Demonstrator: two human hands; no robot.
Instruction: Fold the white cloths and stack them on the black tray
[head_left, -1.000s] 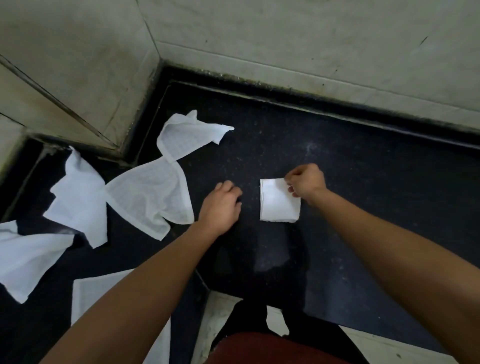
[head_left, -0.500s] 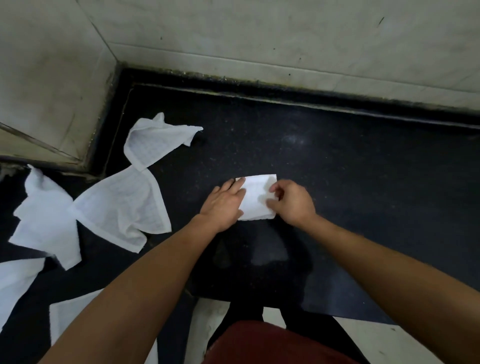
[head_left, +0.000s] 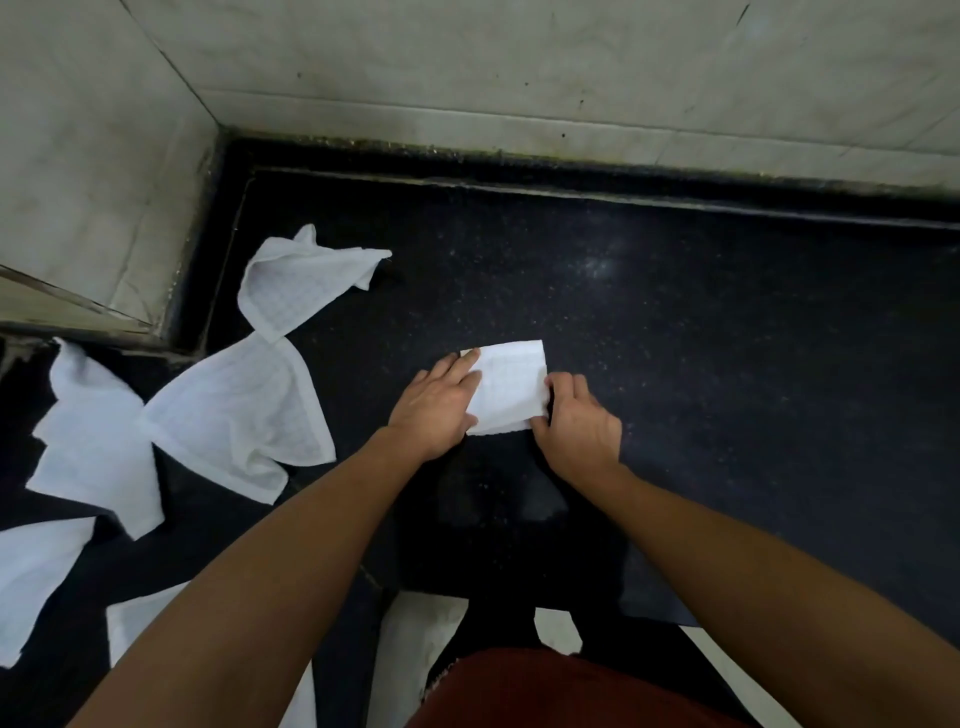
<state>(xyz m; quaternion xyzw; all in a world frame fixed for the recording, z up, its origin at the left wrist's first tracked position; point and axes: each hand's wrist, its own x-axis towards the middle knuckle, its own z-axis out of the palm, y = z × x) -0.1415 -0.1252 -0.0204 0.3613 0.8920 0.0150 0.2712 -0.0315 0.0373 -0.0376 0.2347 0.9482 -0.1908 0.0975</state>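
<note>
Both bare forearms reach forward and converge on the folded cloth (head_left: 511, 387). The left hand (head_left: 436, 405) lies palm down, fingers extended and close together, flat on the cloth's left edge. The right hand (head_left: 579, 426) sits at the cloth's right near corner, knuckles up, fingers curled and pinching that edge. The hands are near each other, not touching.

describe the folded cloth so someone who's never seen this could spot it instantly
Start at the corner where the pale walls meet the black tray, then come toward the person's two hands. The folded cloth lies flat between the left hand and right hand. It alone is a small neat rectangle; the other white cloths lie open and rumpled to its left.
</note>
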